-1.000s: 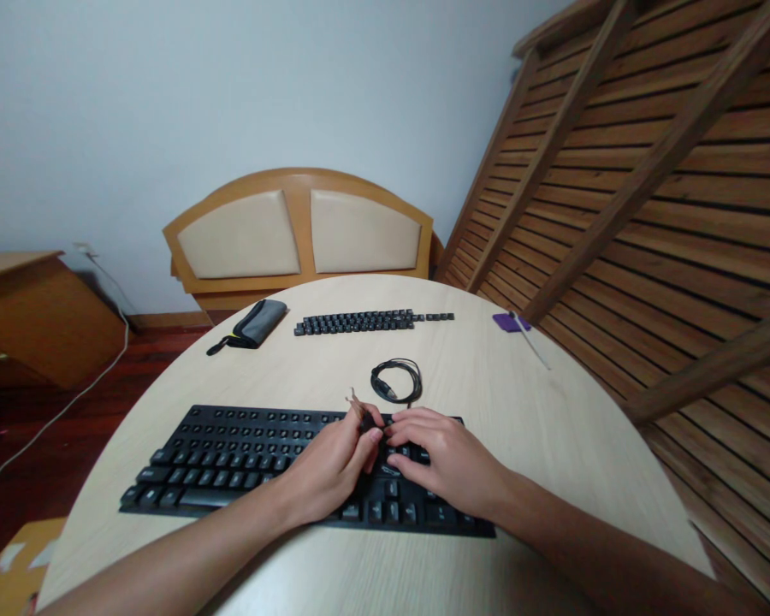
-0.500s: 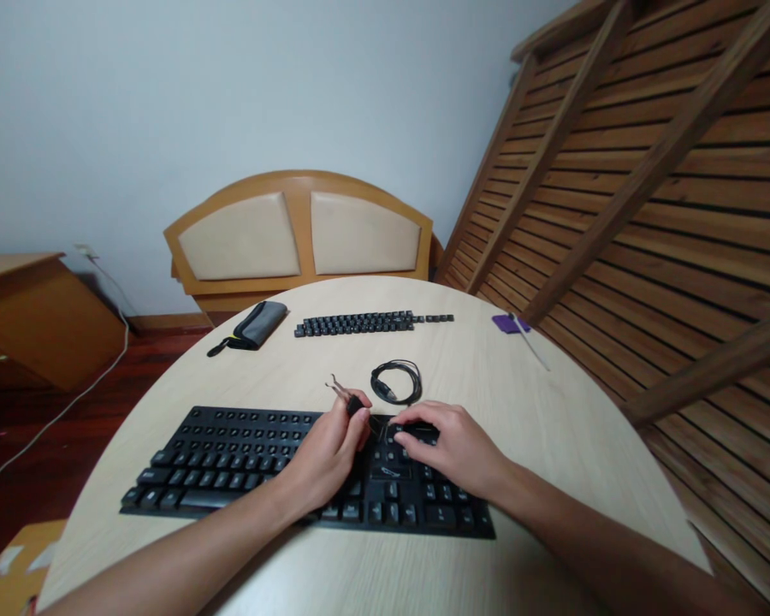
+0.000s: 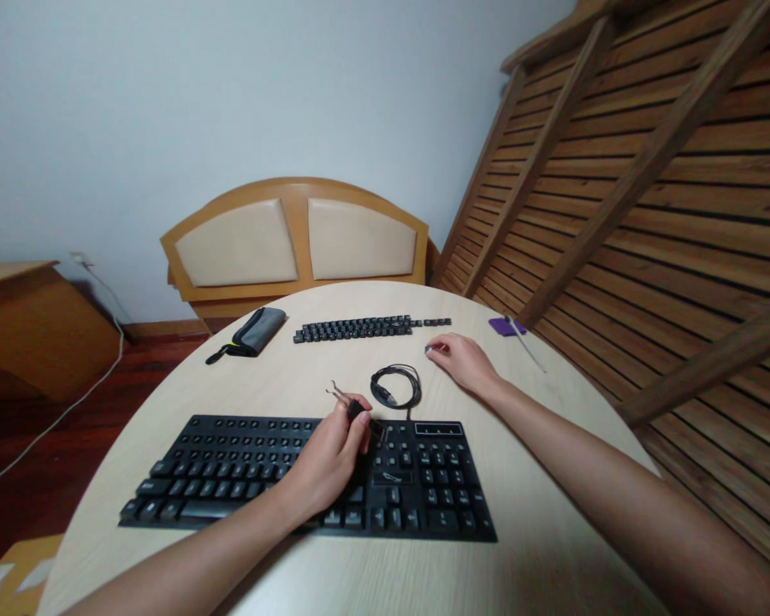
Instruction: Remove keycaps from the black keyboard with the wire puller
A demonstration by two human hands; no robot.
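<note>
My left hand [image 3: 330, 449] is closed around the black handle of a keycap puller [image 3: 358, 409], its metal prongs sticking up and thin wires showing on the other side. Below it lies a black keyboard [image 3: 417, 479], whose upper rows at the left are bare of caps. Past the keyboard, my right hand [image 3: 465, 361] pinches a small keycap [image 3: 429, 349] between thumb and fingers, low over the table. Just beyond that hand, loose black keycaps [image 3: 359, 328] stand in neat rows, a few trailing off to the right.
The round table [image 3: 269, 385] also bears a coiled black USB cable [image 3: 394, 387], a grey and black pouch [image 3: 260, 332] at the far left, and a purple cloth [image 3: 504, 327] with a thin white stick [image 3: 527, 346] at the far right. Slatted wood [image 3: 648, 239] leans alongside.
My right hand has left the keyboard's upper right and moved forward towards the keycap rows, carrying a keycap. My left hand stays over the keyboard with the puller.
</note>
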